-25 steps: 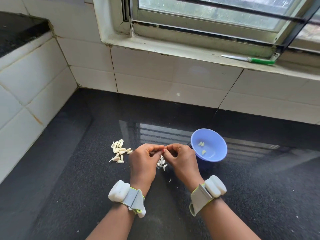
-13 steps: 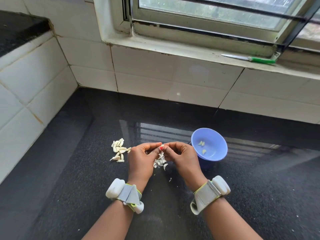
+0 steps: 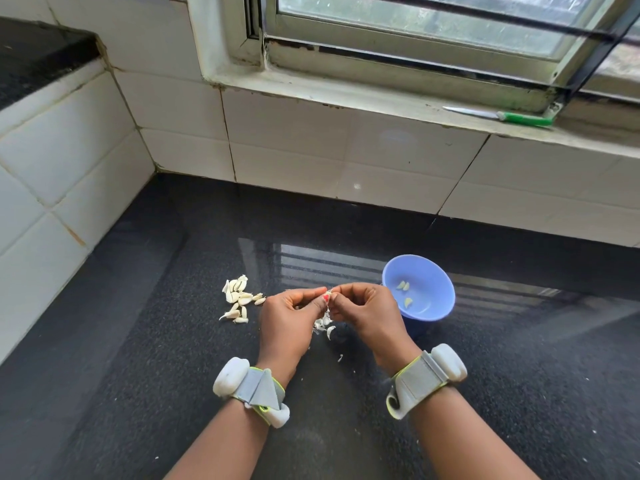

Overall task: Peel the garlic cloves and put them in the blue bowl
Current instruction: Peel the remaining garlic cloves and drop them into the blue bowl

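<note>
1. The left hand (image 3: 289,315) and the right hand (image 3: 369,311) meet above the black table (image 3: 138,393), fingertips touching at a small garlic clove (image 3: 328,293).
2. Left grip: thumb and fingers curled in, pinching the clove from the left; a red-painted thumbnail shows at the pinch.
3. Right grip: fingers curled tightly, pinching the same clove from the right. The clove is mostly hidden between the fingertips, so how much skin remains on it cannot be told.
4. Below the hands, a small heap of peeled skins (image 3: 323,325) lies on the table, with a few loose flakes nearer the wrists.
5. A pile of unpeeled garlic cloves (image 3: 239,299) lies on the table to the left of the left hand, near it but apart.
6. The blue bowl (image 3: 433,306) stands on the table just beside the right hand, on its right; three peeled cloves (image 3: 403,285) lie inside.
7. Each wrist carries a grey strap with a white device.
8. A green-handled knife (image 3: 502,116) lies on the window sill (image 3: 346,95), well apart from the hands.
</note>
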Available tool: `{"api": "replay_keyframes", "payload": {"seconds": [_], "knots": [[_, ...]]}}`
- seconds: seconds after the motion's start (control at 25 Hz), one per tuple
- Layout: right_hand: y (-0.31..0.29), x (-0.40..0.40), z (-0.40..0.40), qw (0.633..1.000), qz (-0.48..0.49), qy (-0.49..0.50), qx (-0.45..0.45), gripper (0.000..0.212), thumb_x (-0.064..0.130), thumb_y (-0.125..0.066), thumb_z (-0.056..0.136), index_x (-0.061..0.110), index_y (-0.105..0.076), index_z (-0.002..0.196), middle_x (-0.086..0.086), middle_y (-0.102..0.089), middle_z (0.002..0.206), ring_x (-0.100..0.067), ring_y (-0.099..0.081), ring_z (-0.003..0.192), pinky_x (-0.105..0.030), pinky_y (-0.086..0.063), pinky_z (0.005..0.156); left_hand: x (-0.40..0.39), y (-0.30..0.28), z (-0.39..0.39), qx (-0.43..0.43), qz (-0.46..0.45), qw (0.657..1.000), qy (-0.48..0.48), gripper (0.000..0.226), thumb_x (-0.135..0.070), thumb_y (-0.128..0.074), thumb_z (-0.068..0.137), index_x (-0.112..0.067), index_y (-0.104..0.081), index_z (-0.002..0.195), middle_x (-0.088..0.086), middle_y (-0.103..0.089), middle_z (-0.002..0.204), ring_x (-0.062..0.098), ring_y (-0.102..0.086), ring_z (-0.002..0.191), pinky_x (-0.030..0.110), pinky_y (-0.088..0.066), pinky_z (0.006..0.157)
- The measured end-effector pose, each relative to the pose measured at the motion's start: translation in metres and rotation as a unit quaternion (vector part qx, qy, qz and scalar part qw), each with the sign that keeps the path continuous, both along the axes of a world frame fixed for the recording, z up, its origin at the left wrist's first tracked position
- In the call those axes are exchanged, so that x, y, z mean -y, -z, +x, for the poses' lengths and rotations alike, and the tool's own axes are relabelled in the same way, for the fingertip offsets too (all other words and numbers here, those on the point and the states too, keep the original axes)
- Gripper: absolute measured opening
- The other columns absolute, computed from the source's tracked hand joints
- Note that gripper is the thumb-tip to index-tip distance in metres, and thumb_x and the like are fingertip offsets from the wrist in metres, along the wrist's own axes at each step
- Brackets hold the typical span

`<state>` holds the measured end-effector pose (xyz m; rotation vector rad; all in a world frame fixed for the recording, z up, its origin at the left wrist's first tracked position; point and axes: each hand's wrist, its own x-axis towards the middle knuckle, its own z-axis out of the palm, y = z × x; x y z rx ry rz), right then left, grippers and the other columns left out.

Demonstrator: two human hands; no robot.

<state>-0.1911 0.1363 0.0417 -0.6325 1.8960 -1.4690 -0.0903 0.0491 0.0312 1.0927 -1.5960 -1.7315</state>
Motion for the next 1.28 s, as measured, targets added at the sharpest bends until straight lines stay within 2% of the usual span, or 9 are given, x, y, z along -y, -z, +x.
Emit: {"api": "replay_keyframes", "payload": {"seconds": [0.08, 0.24, 0.44, 0.76, 0.88, 0.96, 1.04, 1.16, 1.28], "knots": [[0.001, 0.0, 0.0, 0.997, 0.029, 0.002, -0.067, 0.011, 0.013, -0.07, 0.088, 0.018, -0.076, 0.08, -0.006, -0.074, 0.073, -0.015, -0.066, 0.067, -0.04, -0.058, 0.072, -0.002, -0.002, -0.001, -0.028, 0.088, 0.996, -0.016, 0.016, -0.003, -0.074, 0.077, -0.004, -0.074, 0.093, 0.005, -0.074, 0.078, 0.014, -0.07, 0.072, 0.026, -0.058, 0.07], [-0.005, 0.001, 0.002, 0.979, 0.066, -0.009, -0.191, 0.009, 0.012, -0.07, 0.086, 0.017, -0.075, 0.08, 0.006, -0.071, 0.067, 0.002, -0.06, 0.058, -0.014, -0.05, 0.057, -0.002, -0.009, -0.001, -0.072, 0.216, 0.974, -0.011, 0.013, 0.004, -0.066, 0.082, 0.004, -0.069, 0.094, 0.007, -0.072, 0.07, 0.009, -0.066, 0.061, 0.018, -0.056, 0.063], [-0.006, 0.0, 0.001, 0.982, 0.076, -0.006, -0.173, 0.007, 0.015, -0.07, 0.086, 0.019, -0.074, 0.081, 0.007, -0.072, 0.068, 0.001, -0.063, 0.06, -0.014, -0.052, 0.059, 0.0, -0.013, 0.0, -0.1, 0.293, 0.951, 0.01, 0.009, 0.004, -0.06, 0.086, 0.003, -0.068, 0.09, 0.005, -0.071, 0.066, 0.007, -0.066, 0.058, 0.016, -0.056, 0.061], [-0.003, 0.003, 0.006, 0.997, 0.054, 0.026, -0.047, 0.011, 0.013, -0.065, 0.089, 0.012, -0.072, 0.081, -0.008, -0.072, 0.074, -0.013, -0.063, 0.064, -0.04, -0.058, 0.071, 0.001, -0.012, 0.0, -0.108, 0.317, 0.942, 0.004, 0.012, -0.004, -0.057, 0.09, 0.002, -0.067, 0.092, 0.004, -0.07, 0.067, 0.008, -0.066, 0.06, 0.017, -0.055, 0.057], [0.002, 0.001, 0.003, 0.985, 0.114, 0.016, -0.129, 0.009, 0.016, -0.064, 0.088, 0.014, -0.072, 0.083, 0.002, -0.07, 0.07, -0.006, -0.061, 0.063, -0.032, -0.055, 0.069, 0.002, -0.011, 0.0, -0.109, 0.33, 0.938, -0.014, 0.012, -0.009, -0.06, 0.089, 0.001, -0.067, 0.09, 0.003, -0.067, 0.064, 0.008, -0.065, 0.058, 0.016, -0.054, 0.055], [0.005, 0.0, 0.002, 0.968, 0.153, -0.02, -0.198, 0.01, 0.018, -0.064, 0.09, 0.017, -0.074, 0.09, 0.012, -0.066, 0.072, 0.0, -0.059, 0.065, -0.02, -0.049, 0.067, 0.002, -0.01, -0.001, -0.106, 0.323, 0.94, -0.019, 0.012, -0.011, -0.061, 0.089, -0.001, -0.067, 0.086, 0.002, -0.066, 0.064, 0.008, -0.064, 0.058, 0.016, -0.053, 0.054], [0.006, 0.0, 0.003, 0.953, 0.165, -0.047, -0.252, 0.014, 0.018, -0.064, 0.091, 0.016, -0.076, 0.097, 0.012, -0.064, 0.074, -0.001, -0.057, 0.067, -0.017, -0.047, 0.07, 0.002, -0.008, -0.001, -0.094, 0.297, 0.95, -0.026, 0.012, -0.011, -0.063, 0.088, -0.001, -0.067, 0.083, 0.001, -0.066, 0.062, 0.008, -0.063, 0.056, 0.016, -0.053, 0.053], [0.003, 0.0, 0.003, 0.947, 0.173, -0.026, -0.271, 0.003, 0.022, -0.074, 0.083, 0.019, -0.074, 0.082, 0.007, -0.07, 0.074, -0.006, -0.061, 0.067, -0.021, -0.05, 0.066, 0.001, -0.005, -0.001, -0.062, 0.226, 0.972, -0.032, 0.012, -0.01, -0.065, 0.087, 0.0, -0.068, 0.081, 0.003, -0.066, 0.063, 0.008, -0.063, 0.055, 0.016, -0.053, 0.052], [0.002, 0.002, 0.001, 0.958, 0.161, -0.001, -0.239, 0.014, 0.012, -0.076, 0.081, 0.023, -0.067, 0.076, 0.013, -0.065, 0.07, -0.001, -0.058, 0.064, -0.009, -0.044, 0.06, 0.002, -0.002, -0.001, -0.015, 0.122, 0.992, -0.026, 0.012, -0.008, -0.064, 0.087, 0.003, -0.069, 0.083, 0.004, -0.066, 0.065, 0.008, -0.064, 0.055, 0.019, -0.054, 0.053]]}}
